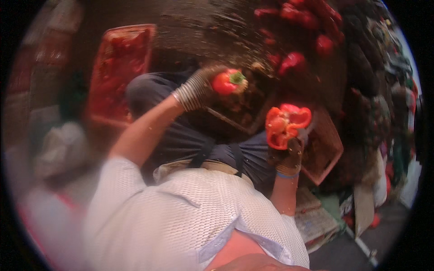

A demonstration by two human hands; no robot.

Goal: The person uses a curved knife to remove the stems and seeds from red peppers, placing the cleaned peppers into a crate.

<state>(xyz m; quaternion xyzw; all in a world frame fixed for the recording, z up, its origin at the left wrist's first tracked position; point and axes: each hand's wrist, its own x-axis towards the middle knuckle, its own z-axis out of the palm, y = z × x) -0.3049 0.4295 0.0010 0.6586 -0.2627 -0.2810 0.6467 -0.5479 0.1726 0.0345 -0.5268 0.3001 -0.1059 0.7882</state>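
My left hand (202, 88), in a dirty glove with a ribbed cuff, grips a red bell pepper piece (222, 83) with its green stem and pale seed core showing. To the right and closer to my body, my right hand (289, 154), also gloved, holds a cut-open red bell pepper (286, 125), its hollow inside facing up. The two pieces are apart. A dark container (230, 122) with scraps lies between my legs, below and right of my left hand. Whether either hand also holds a knife cannot be told.
A red plastic crate (153, 37) holding red pepper pieces stands on the left. Whole red peppers (293, 62) lie on the ground at the upper right, with scattered debris (234, 27) beside them. Another reddish crate (334, 157) is beside my right hand. Wooden boards (313, 220) lie lower right.
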